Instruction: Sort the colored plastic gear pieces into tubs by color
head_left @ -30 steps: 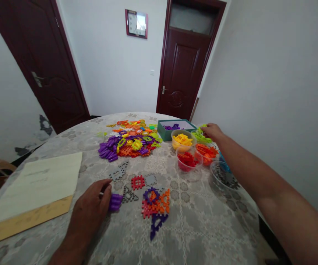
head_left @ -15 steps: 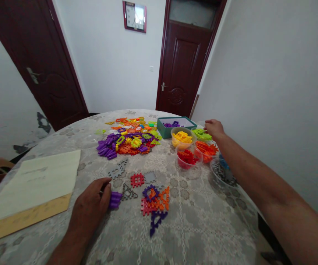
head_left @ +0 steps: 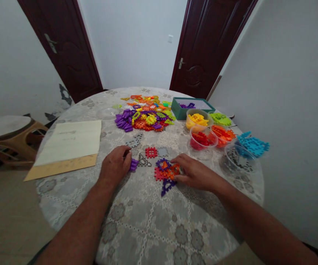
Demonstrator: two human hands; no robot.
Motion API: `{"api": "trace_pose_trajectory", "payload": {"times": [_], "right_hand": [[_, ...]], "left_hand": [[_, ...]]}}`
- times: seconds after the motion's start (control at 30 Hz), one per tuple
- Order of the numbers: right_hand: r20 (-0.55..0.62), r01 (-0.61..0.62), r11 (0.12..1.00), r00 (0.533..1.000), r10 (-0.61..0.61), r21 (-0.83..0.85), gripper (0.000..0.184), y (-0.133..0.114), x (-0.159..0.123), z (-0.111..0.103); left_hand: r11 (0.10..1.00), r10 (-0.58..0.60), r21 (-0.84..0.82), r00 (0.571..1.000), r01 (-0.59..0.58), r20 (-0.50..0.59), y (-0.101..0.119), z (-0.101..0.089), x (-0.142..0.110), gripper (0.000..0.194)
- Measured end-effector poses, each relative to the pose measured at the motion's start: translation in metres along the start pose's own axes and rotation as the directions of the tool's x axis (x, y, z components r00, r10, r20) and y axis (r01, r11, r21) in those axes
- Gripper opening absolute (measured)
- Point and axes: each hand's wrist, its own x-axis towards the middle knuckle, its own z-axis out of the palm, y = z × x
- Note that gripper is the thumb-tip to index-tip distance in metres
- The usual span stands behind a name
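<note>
My left hand (head_left: pixel 115 165) rests on the table, its fingers curled around a few purple tube-shaped pieces (head_left: pixel 134 165) that stick out at the thumb. My right hand (head_left: pixel 192 171) has its thumb and fingers around an orange triangular building piece (head_left: pixel 175 169). This lies in a small cluster with a purple toothed piece (head_left: pixel 163 164), a pinkish-red piece (head_left: pixel 158 173) and a dark purple triangle (head_left: pixel 168 186). Between the hands lie a grey triangle (head_left: pixel 144 161), a red square piece (head_left: pixel 151 152) and a grey square (head_left: pixel 163 152). A grey angled piece (head_left: pixel 134 141) lies farther back.
A mixed pile of building pieces (head_left: pixel 145 119) covers the table's back middle. At right stand a green box (head_left: pixel 179 113) and tubs of yellow (head_left: pixel 198 119), red (head_left: pixel 201 139), orange (head_left: pixel 223 135) and blue pieces (head_left: pixel 253 144). Paper (head_left: pixel 69 141) lies left, beyond it a stool (head_left: pixel 12 138).
My right hand has come back from the tubs at the far right to the orange triangular piece. My left hand stays by the purple pieces. The view has tilted down.
</note>
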Motion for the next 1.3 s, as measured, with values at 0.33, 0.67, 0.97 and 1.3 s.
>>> {"api": "trace_pose_trajectory", "payload": {"times": [0.33, 0.67, 0.97, 1.3], "right_hand": [[-0.055, 0.014, 0.999, 0.998, -0.012, 0.032, 0.022, 0.001, 0.027, 0.025], [-0.193, 0.239, 0.957, 0.959, -0.206, 0.165, 0.024, -0.012, 0.053, 0.037], [-0.428, 0.065, 0.962, 0.902, 0.057, 0.265, 0.036, 0.011, 0.048, 0.049], [-0.301, 0.078, 0.922, 0.953, 0.043, 0.378, 0.031, -0.009, 0.046, 0.056]], "left_hand": [[0.928, 0.370, -0.014, 0.913, -0.373, 0.172, 0.036, -0.004, -0.016, 0.031], [0.921, 0.379, -0.034, 0.876, -0.387, 0.297, 0.042, 0.007, -0.020, 0.026], [0.909, 0.413, -0.031, 0.885, -0.416, 0.216, 0.038, 0.017, -0.016, 0.014], [0.956, 0.221, 0.183, 0.973, -0.229, 0.064, 0.026, 0.004, -0.013, 0.020]]}}
